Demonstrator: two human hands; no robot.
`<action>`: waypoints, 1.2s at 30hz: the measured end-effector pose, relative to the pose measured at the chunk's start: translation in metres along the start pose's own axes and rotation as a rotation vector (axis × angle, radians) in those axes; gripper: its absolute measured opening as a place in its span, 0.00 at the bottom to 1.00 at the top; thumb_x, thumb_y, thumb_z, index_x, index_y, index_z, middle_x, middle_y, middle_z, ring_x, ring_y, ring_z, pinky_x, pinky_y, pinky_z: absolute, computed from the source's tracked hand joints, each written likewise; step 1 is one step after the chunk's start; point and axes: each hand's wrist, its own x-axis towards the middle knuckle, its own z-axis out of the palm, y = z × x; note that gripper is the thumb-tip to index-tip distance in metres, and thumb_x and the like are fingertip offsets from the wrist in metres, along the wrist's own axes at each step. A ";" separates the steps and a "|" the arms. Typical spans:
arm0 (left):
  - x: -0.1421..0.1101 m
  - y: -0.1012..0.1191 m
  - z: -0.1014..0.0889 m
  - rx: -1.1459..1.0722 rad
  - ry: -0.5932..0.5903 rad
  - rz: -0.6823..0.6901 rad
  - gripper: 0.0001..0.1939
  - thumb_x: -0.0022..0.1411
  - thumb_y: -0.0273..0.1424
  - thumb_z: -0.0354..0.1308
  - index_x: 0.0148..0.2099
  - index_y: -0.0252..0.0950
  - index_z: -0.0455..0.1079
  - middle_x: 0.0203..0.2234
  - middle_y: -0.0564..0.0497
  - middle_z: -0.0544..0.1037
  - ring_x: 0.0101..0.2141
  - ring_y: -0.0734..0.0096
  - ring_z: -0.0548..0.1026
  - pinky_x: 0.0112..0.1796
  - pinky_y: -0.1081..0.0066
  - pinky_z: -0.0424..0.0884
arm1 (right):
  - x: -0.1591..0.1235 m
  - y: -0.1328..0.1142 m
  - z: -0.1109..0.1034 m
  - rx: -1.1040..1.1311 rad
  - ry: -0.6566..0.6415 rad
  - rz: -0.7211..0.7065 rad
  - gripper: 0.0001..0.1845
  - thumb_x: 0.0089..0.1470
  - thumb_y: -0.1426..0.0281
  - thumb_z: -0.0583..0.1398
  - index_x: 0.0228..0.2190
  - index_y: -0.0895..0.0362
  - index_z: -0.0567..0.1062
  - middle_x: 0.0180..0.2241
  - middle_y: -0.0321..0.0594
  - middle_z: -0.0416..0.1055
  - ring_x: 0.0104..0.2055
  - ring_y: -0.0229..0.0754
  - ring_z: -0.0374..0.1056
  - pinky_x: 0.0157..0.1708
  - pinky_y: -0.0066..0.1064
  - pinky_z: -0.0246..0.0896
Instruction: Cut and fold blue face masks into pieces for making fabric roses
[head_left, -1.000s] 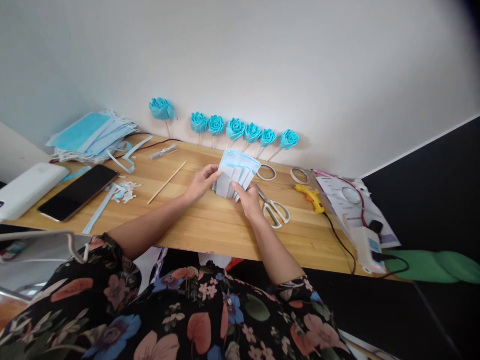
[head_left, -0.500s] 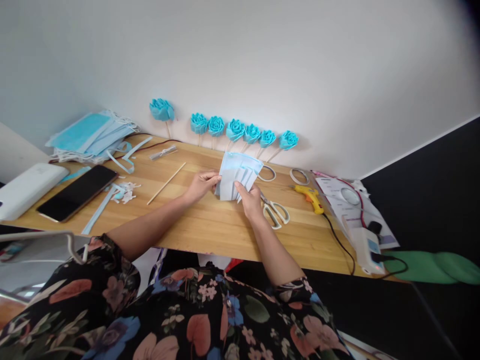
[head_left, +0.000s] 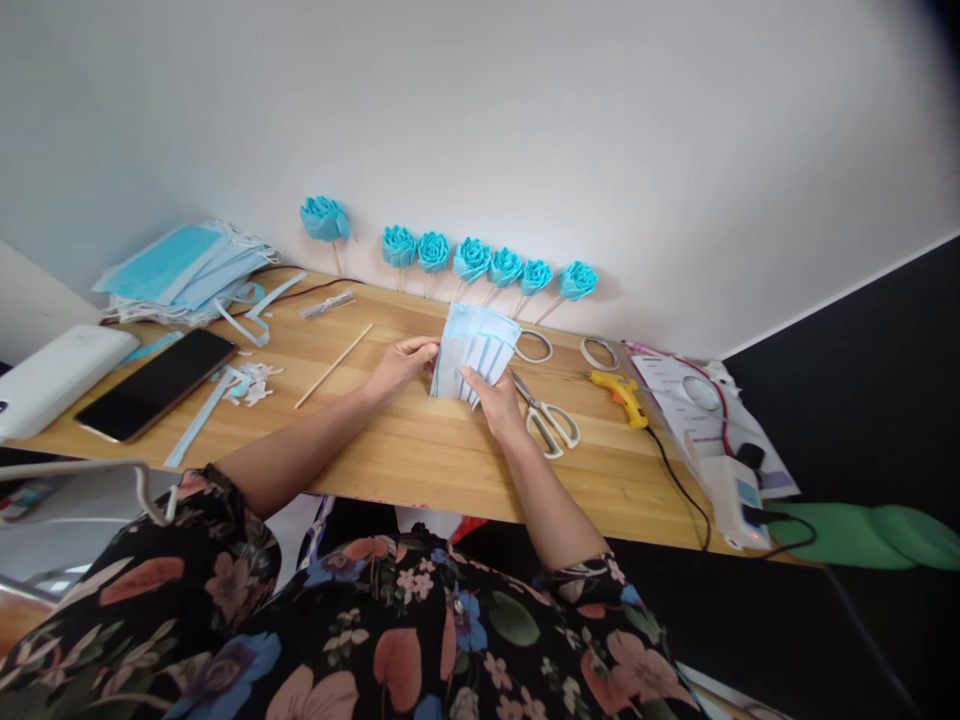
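Note:
A pale blue pleated face mask (head_left: pixel 480 345) is held up above the middle of the table. My right hand (head_left: pixel 499 400) grips its lower right part, thumb across the pleats and fingers behind. At the mask's left edge, the closed fingertips of my left hand (head_left: pixel 409 362) pinch it. Scissors with white handles (head_left: pixel 553 425) lie just right of my right hand. A thin wooden stick (head_left: pixel 334 367) rests left of my left hand. Behind the mask, several blue folded flowers (head_left: pixel 472 258) on sticks lean against the wall.
At the left lie a pile of masks (head_left: pixel 176 270), cut strips and scraps (head_left: pixel 251 383), a phone (head_left: pixel 157 385) and a white power bank (head_left: pixel 64 378). A yellow glue gun (head_left: pixel 619 395) with its cord, a tape roll (head_left: pixel 598 353) and a power strip (head_left: pixel 735 505) are at the right.
The mask has turned slightly and its pleats lie flatter. My right hand has shifted a little to the left. My left hand stays at the mask's left edge.

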 end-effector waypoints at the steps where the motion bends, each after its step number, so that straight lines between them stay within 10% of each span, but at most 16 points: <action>1: 0.000 0.000 0.000 -0.004 0.000 -0.005 0.28 0.45 0.52 0.72 0.38 0.33 0.79 0.23 0.52 0.75 0.23 0.75 0.70 0.27 0.71 0.68 | 0.000 0.000 0.000 -0.002 0.000 0.001 0.22 0.42 0.53 0.69 0.31 0.58 0.79 0.36 0.42 0.81 0.39 0.47 0.74 0.40 0.37 0.70; 14: -0.001 -0.001 -0.001 0.132 -0.040 0.082 0.38 0.44 0.64 0.64 0.41 0.34 0.75 0.32 0.48 0.78 0.35 0.67 0.74 0.37 0.71 0.70 | 0.004 0.007 -0.001 -0.022 0.068 0.001 0.22 0.43 0.54 0.69 0.33 0.58 0.80 0.35 0.42 0.81 0.38 0.47 0.74 0.40 0.36 0.70; 20: -0.001 -0.006 0.006 0.280 -0.121 0.079 0.37 0.43 0.51 0.73 0.49 0.33 0.73 0.42 0.44 0.79 0.42 0.60 0.76 0.42 0.67 0.70 | 0.003 0.004 0.002 -0.018 0.049 0.007 0.20 0.43 0.54 0.69 0.31 0.58 0.80 0.35 0.42 0.81 0.39 0.47 0.75 0.39 0.36 0.70; 36: 0.001 -0.002 0.002 0.206 0.035 0.061 0.25 0.53 0.53 0.64 0.30 0.35 0.66 0.23 0.55 0.68 0.26 0.75 0.65 0.28 0.74 0.61 | 0.011 0.014 -0.006 -0.023 0.005 -0.026 0.23 0.48 0.49 0.66 0.26 0.59 0.77 0.25 0.36 0.74 0.30 0.41 0.67 0.35 0.32 0.64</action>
